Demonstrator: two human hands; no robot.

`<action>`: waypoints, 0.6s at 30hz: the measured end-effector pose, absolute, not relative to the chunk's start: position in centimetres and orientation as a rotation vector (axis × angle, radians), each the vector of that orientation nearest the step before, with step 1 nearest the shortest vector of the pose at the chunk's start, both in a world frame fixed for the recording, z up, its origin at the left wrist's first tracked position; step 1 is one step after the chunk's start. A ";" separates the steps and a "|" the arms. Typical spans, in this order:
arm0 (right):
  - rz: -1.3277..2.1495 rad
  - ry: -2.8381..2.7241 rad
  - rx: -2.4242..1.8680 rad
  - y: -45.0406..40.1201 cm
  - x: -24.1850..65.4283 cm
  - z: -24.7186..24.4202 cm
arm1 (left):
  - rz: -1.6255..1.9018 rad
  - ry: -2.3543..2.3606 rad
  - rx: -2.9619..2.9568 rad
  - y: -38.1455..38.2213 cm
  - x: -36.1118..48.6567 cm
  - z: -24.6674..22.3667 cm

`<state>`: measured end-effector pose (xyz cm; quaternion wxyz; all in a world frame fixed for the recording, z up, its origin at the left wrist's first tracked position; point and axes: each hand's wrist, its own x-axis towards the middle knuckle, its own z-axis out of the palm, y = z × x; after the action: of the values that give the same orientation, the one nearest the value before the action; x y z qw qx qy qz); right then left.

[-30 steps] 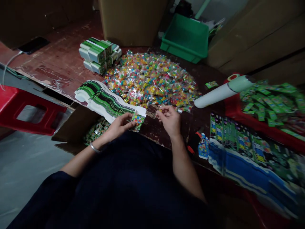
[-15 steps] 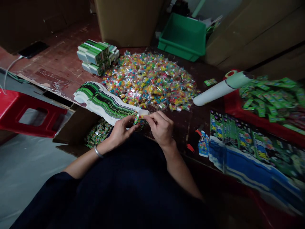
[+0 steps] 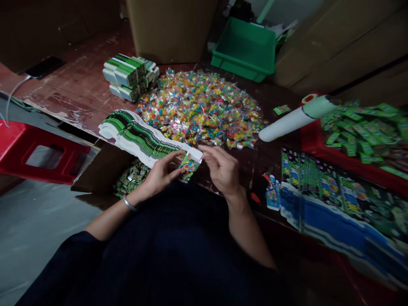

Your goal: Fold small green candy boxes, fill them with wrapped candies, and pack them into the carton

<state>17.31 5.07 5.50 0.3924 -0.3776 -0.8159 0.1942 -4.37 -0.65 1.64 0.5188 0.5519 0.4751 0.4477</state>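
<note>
My left hand is closed on a small green printed box, thumb across its front and fingers behind. A white flap stands up at the box's top. My right hand is just right of that flap, its index finger and thumb a little apart and seemingly empty; whether a fingertip touches the flap I cannot tell. Left of the box, a long row of overlapping flat green-and-white cartons runs across the table. Behind both hands lies a heap of clear packets of colourful candy.
Below the row, a cardboard box holds many small green boxes. Banded carton stacks, a green bin and a white roll are farther back. Printed sheets, a red tray of green packets and a blue carton lie right.
The small box has turned so its printed front and raised white flap show. My right hand has shifted slightly right, and its pinched fingers have loosened.
</note>
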 end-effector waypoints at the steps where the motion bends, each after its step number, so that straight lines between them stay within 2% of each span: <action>1: 0.505 -1.959 -1.006 4.7 17.3 5.3 | 1.116 1.114 1.260 -0.7 -4.2 1.6; 5: 0.726 -1.770 -1.049 3.1 16.7 3.4 | 1.211 1.047 1.151 -0.8 -3.7 1.8; 12: 1.083 -1.468 -1.046 2.4 15.0 1.3 | 1.108 0.961 1.058 -0.9 -3.3 2.0; 18: 1.014 -1.445 -1.007 2.5 14.8 1.3 | 1.143 0.960 1.016 -0.9 -2.9 2.0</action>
<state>14.81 2.47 1.32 0.5267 -0.4213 -0.6043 0.4241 -2.91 -0.91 2.02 0.6195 0.4416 0.4174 0.4971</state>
